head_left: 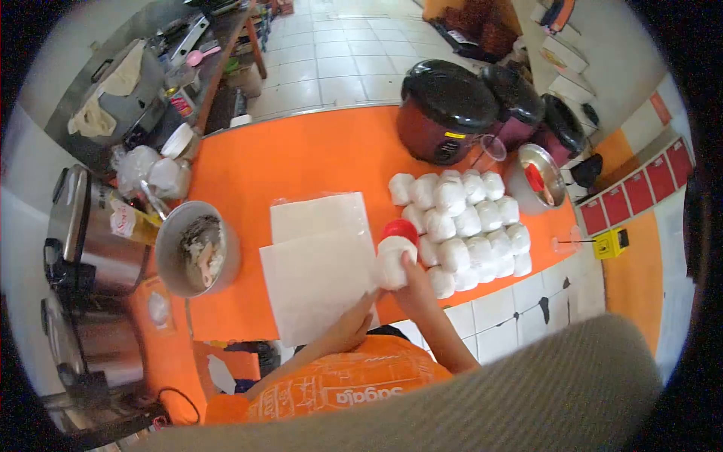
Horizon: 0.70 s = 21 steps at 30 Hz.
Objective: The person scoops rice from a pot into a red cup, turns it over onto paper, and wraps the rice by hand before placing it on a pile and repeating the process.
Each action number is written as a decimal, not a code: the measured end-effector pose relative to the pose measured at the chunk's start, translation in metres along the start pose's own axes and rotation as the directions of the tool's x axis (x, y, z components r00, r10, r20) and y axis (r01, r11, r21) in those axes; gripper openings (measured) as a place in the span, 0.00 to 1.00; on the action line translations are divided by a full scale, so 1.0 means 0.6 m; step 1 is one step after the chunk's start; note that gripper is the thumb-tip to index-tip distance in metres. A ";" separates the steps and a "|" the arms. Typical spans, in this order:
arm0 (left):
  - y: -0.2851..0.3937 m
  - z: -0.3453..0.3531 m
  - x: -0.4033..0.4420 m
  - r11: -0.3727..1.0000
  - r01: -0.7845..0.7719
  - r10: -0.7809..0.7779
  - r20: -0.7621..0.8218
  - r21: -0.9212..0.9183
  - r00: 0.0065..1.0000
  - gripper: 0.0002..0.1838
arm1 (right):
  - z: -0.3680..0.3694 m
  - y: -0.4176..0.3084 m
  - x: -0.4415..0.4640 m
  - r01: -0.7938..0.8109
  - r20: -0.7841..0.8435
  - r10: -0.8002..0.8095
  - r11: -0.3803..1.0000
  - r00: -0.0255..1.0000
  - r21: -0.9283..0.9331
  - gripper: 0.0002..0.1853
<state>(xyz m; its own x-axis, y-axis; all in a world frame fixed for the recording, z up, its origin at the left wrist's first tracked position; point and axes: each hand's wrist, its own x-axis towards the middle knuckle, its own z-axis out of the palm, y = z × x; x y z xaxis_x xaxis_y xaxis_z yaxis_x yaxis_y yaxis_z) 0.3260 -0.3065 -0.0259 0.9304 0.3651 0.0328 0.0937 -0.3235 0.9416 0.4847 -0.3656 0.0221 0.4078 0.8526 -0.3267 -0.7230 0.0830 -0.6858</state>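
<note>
My right hand [413, 292] is closed around a white paper-wrapped packet [395, 265], held upright near the table's front edge. A red round cup-like thing [401, 229] shows right behind the packet's top; whether they touch I cannot tell. My left hand [356, 322] is low beside the packet, over the right edge of a stack of white paper sheets [309, 279]. Its fingers are partly hidden, so their grip is unclear. To the right, many similar white packets [456, 252] are piled in rows.
A grey pot [232, 260] with white rice and a pale paddle [205, 264] stands at left on the orange table [301, 158]. Dark rice cookers [444, 113] and a metal pot [520, 184] stand at back right. Steel cookers [113, 233] line the left side.
</note>
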 end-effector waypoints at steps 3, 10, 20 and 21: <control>-0.010 -0.016 -0.015 0.997 0.038 -0.049 0.150 0.074 0.988 0.33 | -0.065 -0.071 0.014 0.152 -0.170 -0.195 0.960 0.966 -0.234 0.32; -0.121 -0.085 -0.088 0.717 0.326 -0.330 -0.111 0.617 0.937 0.35 | -0.250 -0.160 0.066 0.040 -0.126 -0.593 0.259 0.795 -0.965 0.26; -0.147 -0.107 -0.052 0.566 0.349 -0.352 -0.165 0.747 0.922 0.35 | -0.213 -0.155 0.069 -0.068 0.071 -0.843 -0.126 0.534 -0.990 0.14; -0.148 -0.111 -0.043 0.560 0.349 -0.342 -0.174 0.751 0.923 0.35 | -0.189 -0.150 0.063 -0.117 0.168 -0.881 -0.242 0.442 -0.963 0.14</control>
<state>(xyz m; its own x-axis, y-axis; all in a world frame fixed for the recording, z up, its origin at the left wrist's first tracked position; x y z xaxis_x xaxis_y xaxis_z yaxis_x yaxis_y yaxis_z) 0.2701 -0.2291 -0.0883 0.7653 0.5998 -0.2336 0.6437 -0.7093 0.2874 0.6283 -0.3992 -0.0023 0.7240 0.3901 0.5690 0.6643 -0.6164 -0.4227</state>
